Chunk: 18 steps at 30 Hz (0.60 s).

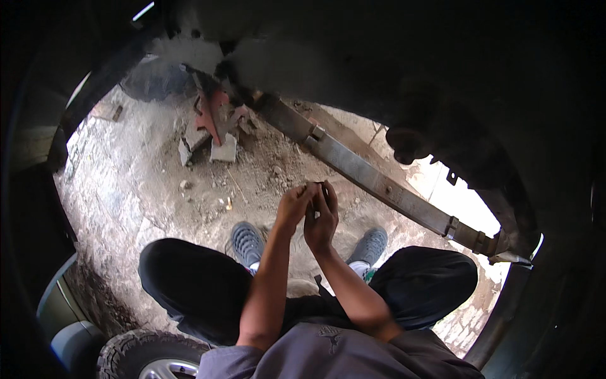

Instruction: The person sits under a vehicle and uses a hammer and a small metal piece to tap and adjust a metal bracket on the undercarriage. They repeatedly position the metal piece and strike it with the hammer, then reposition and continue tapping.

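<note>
In the middle of the view my left hand (295,205) and my right hand (322,218) meet in front of my knees. The fingers of both are bent and pressed together at the tips. A small dark piece (317,184) shows between the fingertips, too small to name. Beyond and to the right of my hands, a long metal leaf spring (360,167) with clamps runs slantwise under the vehicle. My hands are apart from it.
A red metal stand (211,117) and a pale block (224,149) are under the spring's far end. Dark vehicle bodywork (442,57) arches overhead and on both sides. A wheel with a knobbly tyre (123,354) lies at lower left. Rubble litters the dirt ground (208,189).
</note>
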Each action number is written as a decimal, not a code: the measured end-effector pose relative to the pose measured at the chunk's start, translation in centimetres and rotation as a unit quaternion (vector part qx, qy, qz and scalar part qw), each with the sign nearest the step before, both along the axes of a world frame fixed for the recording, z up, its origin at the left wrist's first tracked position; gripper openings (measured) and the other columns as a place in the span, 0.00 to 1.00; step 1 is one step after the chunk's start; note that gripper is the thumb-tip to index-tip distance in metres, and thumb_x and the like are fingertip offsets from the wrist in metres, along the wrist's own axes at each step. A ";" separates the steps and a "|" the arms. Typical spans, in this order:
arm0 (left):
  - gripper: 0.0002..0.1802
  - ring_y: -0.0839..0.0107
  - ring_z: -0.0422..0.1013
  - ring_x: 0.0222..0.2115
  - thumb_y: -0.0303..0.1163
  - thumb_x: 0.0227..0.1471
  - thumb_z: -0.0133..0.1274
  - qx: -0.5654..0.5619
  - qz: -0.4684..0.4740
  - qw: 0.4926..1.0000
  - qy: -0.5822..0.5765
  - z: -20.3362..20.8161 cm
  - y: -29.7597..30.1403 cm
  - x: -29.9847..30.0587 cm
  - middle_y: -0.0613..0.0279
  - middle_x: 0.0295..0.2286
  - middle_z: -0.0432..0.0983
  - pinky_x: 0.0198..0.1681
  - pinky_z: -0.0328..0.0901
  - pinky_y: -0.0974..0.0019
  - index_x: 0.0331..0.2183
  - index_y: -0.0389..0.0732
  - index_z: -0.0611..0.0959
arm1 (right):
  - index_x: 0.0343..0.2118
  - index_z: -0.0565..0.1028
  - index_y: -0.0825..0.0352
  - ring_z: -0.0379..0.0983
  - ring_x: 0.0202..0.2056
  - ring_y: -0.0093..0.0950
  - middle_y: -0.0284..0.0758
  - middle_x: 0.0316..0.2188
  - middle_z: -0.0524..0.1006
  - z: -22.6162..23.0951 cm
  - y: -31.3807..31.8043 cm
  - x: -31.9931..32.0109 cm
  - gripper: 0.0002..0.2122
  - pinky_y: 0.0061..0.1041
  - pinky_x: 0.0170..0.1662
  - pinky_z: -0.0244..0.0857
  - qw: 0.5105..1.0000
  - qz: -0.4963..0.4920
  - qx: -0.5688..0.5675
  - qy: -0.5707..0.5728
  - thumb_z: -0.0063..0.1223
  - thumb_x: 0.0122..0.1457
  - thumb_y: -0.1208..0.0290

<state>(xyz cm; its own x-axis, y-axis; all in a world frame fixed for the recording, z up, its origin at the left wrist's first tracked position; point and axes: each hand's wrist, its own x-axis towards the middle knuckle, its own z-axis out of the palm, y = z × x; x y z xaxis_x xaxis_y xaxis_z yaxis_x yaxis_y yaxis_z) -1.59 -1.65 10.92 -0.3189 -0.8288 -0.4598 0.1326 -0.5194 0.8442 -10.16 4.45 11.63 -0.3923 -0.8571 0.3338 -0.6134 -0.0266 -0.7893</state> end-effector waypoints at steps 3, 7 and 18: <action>0.13 0.71 0.78 0.34 0.34 0.65 0.53 -0.017 0.091 0.994 0.052 -0.8 0.1 0.3 0.58 0.38 0.81 0.38 0.73 0.68 0.44 0.35 0.82 | 0.61 0.71 0.70 0.66 0.63 0.49 0.51 0.63 0.66 1.6 -0.6 -0.8 0.26 0.38 0.63 0.63 0.996 0.086 0.000 -0.012 0.54 0.57 0.82; 0.13 0.70 0.79 0.36 0.28 0.66 0.48 -0.048 0.104 0.993 0.010 0.4 -2.9 1.1 0.55 0.39 0.82 0.38 0.73 0.68 0.48 0.34 0.80 | 0.60 0.72 0.68 0.68 0.61 0.46 0.48 0.65 0.64 2.7 -1.2 -1.0 0.26 0.38 0.61 0.68 0.997 0.067 -0.037 0.010 0.55 0.55 0.84; 0.14 0.46 0.80 0.37 0.38 0.65 0.48 -0.340 0.030 0.890 -0.302 6.3 -9.3 -1.9 0.46 0.33 0.83 0.41 0.71 0.52 0.39 0.39 0.81 | 0.57 0.75 0.64 0.82 0.39 0.25 0.39 0.46 0.82 4.5 -5.5 -3.1 0.16 0.23 0.41 0.75 0.945 -0.001 0.051 -0.323 0.52 0.69 0.66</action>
<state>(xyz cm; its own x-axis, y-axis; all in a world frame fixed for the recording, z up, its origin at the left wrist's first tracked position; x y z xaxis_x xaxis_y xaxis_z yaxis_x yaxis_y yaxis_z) -3.49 -10.96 17.20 -0.1299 -0.9882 0.0812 -0.4421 0.1310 0.8874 -13.28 -1.09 16.10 -0.4870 -0.8714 -0.0595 -0.0031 0.0698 -0.9976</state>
